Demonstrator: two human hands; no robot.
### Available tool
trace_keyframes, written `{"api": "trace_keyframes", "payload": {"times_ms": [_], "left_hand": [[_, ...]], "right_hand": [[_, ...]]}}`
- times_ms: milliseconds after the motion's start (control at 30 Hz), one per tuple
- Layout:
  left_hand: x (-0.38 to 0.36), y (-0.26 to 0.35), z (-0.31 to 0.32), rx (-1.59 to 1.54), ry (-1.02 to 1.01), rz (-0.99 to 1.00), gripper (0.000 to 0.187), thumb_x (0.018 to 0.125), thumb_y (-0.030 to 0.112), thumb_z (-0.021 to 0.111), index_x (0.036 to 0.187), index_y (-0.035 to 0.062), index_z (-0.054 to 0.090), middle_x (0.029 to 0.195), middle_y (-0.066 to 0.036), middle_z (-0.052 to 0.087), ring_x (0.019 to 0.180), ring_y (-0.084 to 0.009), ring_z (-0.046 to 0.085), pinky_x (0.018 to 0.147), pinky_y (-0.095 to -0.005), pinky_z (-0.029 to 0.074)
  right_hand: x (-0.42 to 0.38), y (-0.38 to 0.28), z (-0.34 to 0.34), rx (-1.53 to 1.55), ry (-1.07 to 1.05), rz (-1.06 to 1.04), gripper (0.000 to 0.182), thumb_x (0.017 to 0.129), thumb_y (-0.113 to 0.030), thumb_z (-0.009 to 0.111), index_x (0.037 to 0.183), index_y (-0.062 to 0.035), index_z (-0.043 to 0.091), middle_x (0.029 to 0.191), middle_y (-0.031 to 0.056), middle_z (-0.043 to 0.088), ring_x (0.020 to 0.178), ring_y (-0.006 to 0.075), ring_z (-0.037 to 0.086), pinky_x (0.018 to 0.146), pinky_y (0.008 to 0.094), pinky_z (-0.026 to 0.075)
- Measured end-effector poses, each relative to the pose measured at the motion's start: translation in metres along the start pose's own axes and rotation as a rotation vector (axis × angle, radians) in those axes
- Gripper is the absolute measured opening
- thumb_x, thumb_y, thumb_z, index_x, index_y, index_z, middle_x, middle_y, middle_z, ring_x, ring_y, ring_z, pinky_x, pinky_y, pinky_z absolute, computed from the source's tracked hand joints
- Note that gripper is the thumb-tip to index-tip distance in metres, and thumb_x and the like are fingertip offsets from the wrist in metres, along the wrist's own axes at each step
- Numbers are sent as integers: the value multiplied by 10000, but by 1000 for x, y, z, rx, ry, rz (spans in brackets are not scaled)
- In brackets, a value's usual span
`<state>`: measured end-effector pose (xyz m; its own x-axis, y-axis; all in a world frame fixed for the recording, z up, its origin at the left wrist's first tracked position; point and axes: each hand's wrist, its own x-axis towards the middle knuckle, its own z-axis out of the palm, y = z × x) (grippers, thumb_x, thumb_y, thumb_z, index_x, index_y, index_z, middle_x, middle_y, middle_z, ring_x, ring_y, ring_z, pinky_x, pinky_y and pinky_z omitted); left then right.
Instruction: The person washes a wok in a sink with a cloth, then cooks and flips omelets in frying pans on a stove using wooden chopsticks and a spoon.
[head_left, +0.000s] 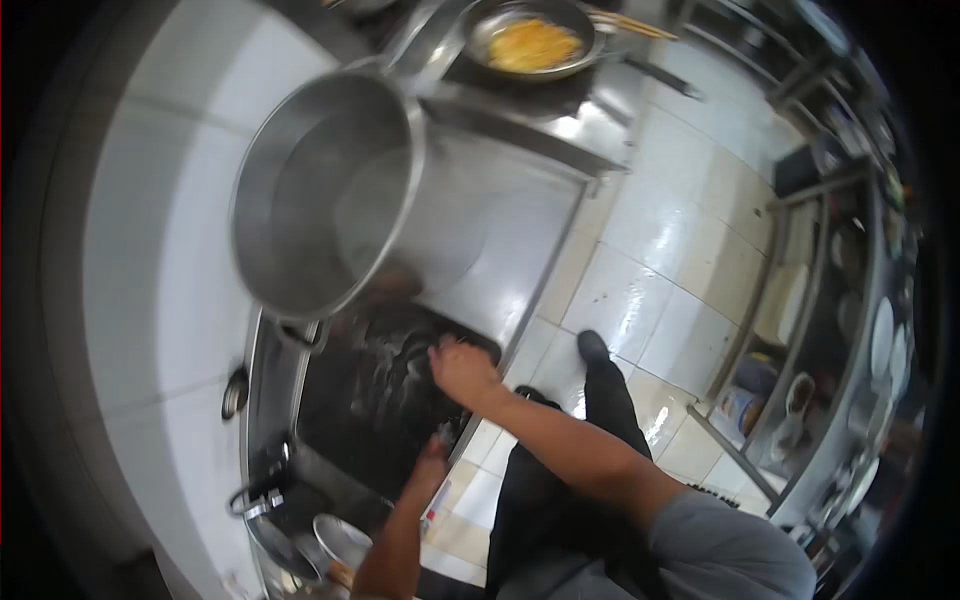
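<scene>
My right hand [462, 370] reaches over a dark, wet, sunken surface [340, 400] with whitish, foam-like streaks. Its fingers are curled together at the near side of this surface, and what they grip, if anything, is hidden. Closer to me, my left hand [433, 458] is low at the same edge, its fingers blurred beside a small greyish patch. Just beyond the dark area stands a large, deep steel pot [290, 190], its wide mouth facing me and a handle at its near side.
A frying pan [590, 55] with yellow food sits on the stove at the top. Bare steel counter [510, 190] lies right of the pot. Metal pans [345, 540] are at lower left. Shelves [800, 350] line the right side, across the wet tiled floor [640, 290].
</scene>
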<state>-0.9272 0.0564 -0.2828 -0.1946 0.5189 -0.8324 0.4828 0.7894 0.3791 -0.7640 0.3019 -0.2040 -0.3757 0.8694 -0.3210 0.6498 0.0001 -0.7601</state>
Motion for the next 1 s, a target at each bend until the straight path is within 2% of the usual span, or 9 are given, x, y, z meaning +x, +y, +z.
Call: {"api": "trace_keyframes", "payload": {"times_ms": [200, 300, 367, 400, 500, 667, 767, 900, 1000], "left_hand": [[90, 37, -47, 639, 775, -261, 575, 919, 251, 467, 1460, 92, 354, 1464, -289, 333, 1332, -473, 336, 1037, -664, 251], [272, 38, -53, 211, 1102, 429, 622, 998, 225, 408, 1510, 22, 118, 1513, -197, 307, 1361, -410, 329, 1139, -548, 178], [278, 89, -16, 738, 1779, -134, 559, 1011, 271, 363, 1478, 12, 198, 1475, -188, 356, 1323, -383, 362, 1127, -501, 208], [255, 118, -14, 318, 1242, 508, 572, 1008, 268, 387, 1486, 19, 195, 1499, -184, 314, 1355, -359, 313, 1136, -469, 196], [54, 188, -15, -830, -8, 293, 619, 1000, 259, 460, 1511, 39, 188, 1572, -171, 186, 1451, -285, 165, 1163, -372, 161], [83, -33, -12, -631, 47, 267, 590, 940, 269, 545, 1462, 88, 337, 1470, -196, 376, 1391, -288, 334, 1080, -450, 333], [145, 13, -46, 698, 869, -30, 647, 858, 178, 577, 1444, 65, 326, 1389, -240, 427, 1274, -385, 449, 967, -546, 421], [161, 69, 19, 163, 518, 816, 610, 938, 144, 448, 1484, -5, 220, 1545, -238, 198, 1418, -373, 233, 1160, -440, 214], [95, 9, 6, 116, 28, 372, 603, 954, 150, 401, 1506, 25, 193, 1572, -184, 170, 1452, -314, 176, 1199, -412, 117]], "right_hand": [[5, -6, -2, -41, 12, -9, 329, 952, -322, 506, 944, 4, 546, 769, 226, 676, 739, 403, 681, 691, 492, 554], [2, -8, -7, -75, -71, -26, 304, 950, -283, 516, 957, 20, 534, 779, 255, 665, 760, 427, 668, 695, 510, 543], [2, -8, -5, -85, -30, -20, 290, 953, -276, 506, 945, 12, 527, 793, 254, 664, 758, 423, 670, 690, 502, 544], [2, -6, -5, -90, -33, -30, 290, 953, -276, 506, 945, 12, 527, 793, 254, 664, 758, 423, 670, 690, 502, 544], [3, -1, -4, -72, 21, -62, 280, 955, -268, 498, 931, 10, 521, 819, 252, 665, 759, 417, 671, 682, 498, 544], [6, 1, 5, -168, 100, -140, 241, 959, -247, 490, 918, -11, 517, 805, 188, 662, 717, 349, 685, 617, 422, 567], [6, 2, 11, -208, 104, -143, 235, 959, -249, 489, 922, -19, 520, 805, 169, 659, 707, 334, 687, 619, 411, 571], [8, 4, 9, -181, 23, -93, 249, 949, -248, 508, 933, 0, 517, 850, 218, 656, 733, 376, 672, 664, 465, 552], [6, 2, 5, -98, 39, -104, 246, 953, -246, 477, 957, -6, 530, 846, 220, 657, 745, 367, 678, 664, 448, 557]]}}
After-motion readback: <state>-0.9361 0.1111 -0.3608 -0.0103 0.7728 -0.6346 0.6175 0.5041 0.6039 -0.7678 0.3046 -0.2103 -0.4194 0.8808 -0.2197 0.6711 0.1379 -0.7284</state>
